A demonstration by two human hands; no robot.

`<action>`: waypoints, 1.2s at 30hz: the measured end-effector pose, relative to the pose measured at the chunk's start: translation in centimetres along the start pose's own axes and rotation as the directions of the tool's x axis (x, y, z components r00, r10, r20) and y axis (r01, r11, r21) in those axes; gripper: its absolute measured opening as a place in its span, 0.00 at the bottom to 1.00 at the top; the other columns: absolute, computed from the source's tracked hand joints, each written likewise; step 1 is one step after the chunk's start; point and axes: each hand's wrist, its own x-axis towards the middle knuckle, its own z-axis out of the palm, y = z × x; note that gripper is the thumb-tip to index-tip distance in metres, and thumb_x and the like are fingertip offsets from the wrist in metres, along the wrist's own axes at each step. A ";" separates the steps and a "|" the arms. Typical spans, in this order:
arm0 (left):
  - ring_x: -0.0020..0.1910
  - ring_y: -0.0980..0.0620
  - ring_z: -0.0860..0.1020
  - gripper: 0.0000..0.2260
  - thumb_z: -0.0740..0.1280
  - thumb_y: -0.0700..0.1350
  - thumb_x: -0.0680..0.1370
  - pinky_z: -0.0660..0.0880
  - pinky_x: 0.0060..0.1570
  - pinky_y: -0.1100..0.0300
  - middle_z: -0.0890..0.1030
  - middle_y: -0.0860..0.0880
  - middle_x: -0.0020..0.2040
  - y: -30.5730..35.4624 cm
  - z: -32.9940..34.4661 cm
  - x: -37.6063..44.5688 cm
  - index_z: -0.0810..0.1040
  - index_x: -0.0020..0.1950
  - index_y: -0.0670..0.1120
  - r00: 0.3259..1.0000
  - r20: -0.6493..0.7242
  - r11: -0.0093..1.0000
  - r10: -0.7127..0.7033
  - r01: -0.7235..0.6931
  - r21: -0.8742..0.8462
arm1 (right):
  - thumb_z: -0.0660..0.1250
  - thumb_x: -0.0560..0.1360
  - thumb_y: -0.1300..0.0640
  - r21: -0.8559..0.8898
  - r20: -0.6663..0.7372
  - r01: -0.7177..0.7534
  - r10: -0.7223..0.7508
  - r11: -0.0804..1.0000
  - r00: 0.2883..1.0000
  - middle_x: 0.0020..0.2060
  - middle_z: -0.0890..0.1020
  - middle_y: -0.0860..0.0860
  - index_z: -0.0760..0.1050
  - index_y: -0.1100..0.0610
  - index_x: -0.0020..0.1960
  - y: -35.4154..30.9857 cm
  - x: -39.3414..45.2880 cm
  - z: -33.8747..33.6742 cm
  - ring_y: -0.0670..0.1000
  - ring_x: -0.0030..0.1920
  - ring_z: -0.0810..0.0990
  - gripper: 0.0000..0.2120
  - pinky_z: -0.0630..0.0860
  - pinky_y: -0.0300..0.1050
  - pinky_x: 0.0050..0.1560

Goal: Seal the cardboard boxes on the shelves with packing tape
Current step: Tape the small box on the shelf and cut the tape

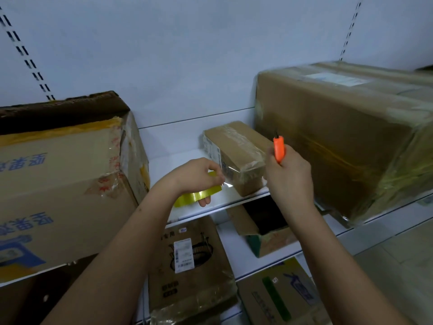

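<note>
Head view, tape roll (198,196) in left grip (199,175) — beside box (236,156)

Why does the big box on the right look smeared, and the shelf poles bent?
Head view: the large taped box is motion-blurred; the wide-angle lens bends the slotted shelf uprights; glare glints on the yellow tape roll in the left hand.

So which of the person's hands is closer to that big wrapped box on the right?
Right. The right hand, gripping an orange cutter, is just in front of the big wrapped box. The left hand holds yellow tape beyond the small box.
</note>
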 end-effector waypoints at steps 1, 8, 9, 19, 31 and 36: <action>0.28 0.45 0.82 0.07 0.66 0.46 0.81 0.81 0.31 0.56 0.80 0.52 0.25 0.0 0.0 -0.1 0.80 0.51 0.44 1.000 -0.002 1.000 0.000 0.000 -0.009 | 0.59 0.81 0.48 0.115 0.024 -0.009 0.007 0.993 1.000 0.38 0.78 0.53 0.74 0.56 0.44 -0.8 -1.0 -0.2 0.51 0.37 0.77 0.14 0.75 0.48 0.40; 0.27 0.44 0.79 0.09 0.66 0.42 0.81 0.76 0.26 0.58 0.79 0.37 0.33 -1.5 -1.7 -2.5 0.80 0.51 0.37 0.998 0.001 0.989 -0.055 0.055 -0.137 | 0.58 0.79 0.63 -0.449 0.618 -0.176 0.446 0.876 0.647 0.35 0.69 0.55 0.63 0.58 0.35 6.1 -4.1 7.3 0.55 0.32 0.70 0.14 0.67 0.44 0.33; 0.27 0.44 0.79 0.09 0.66 0.42 0.81 0.75 0.25 0.59 0.79 0.37 0.33 -1.7 -1.9 -2.7 0.80 0.51 0.37 0.998 -0.004 0.989 -0.065 0.064 -0.137 | 0.59 0.79 0.62 -0.415 0.617 -0.212 0.445 0.885 0.649 0.34 0.69 0.55 0.64 0.58 0.35 6.7 -4.0 7.6 0.54 0.31 0.69 0.13 0.66 0.43 0.29; 0.27 0.43 0.80 0.07 0.67 0.43 0.80 0.77 0.26 0.57 0.80 0.40 0.29 -2.2 -0.9 -2.4 0.81 0.51 0.39 0.998 -0.059 0.965 -0.034 0.017 -0.262 | 0.65 0.78 0.46 -0.054 0.495 -0.152 0.159 0.987 0.854 0.32 0.76 0.52 0.72 0.56 0.40 2.1 -4.0 2.3 0.48 0.30 0.74 0.15 0.70 0.37 0.28; 0.26 0.42 0.79 0.07 0.67 0.47 0.81 0.76 0.27 0.57 0.80 0.36 0.31 -3.1 0.0 -3.8 0.80 0.48 0.44 0.976 -0.216 0.926 -0.015 -0.068 -0.371 | 0.64 0.79 0.45 -0.410 0.175 0.235 -0.177 0.881 0.969 0.67 0.68 0.49 0.71 0.53 0.64 2.6 0.4 9.4 0.56 0.42 0.80 0.18 0.72 0.45 0.38; 0.27 0.39 0.80 0.06 0.67 0.49 0.81 0.79 0.29 0.53 0.80 0.37 0.30 -3.5 1.1 -5.0 0.81 0.48 0.48 0.954 -0.301 0.898 0.011 -0.142 -0.416 | 0.67 0.78 0.47 -0.321 0.192 0.222 -0.166 0.921 0.967 0.71 0.64 0.50 0.68 0.53 0.67 2.6 0.2 9.8 0.56 0.49 0.80 0.22 0.73 0.47 0.39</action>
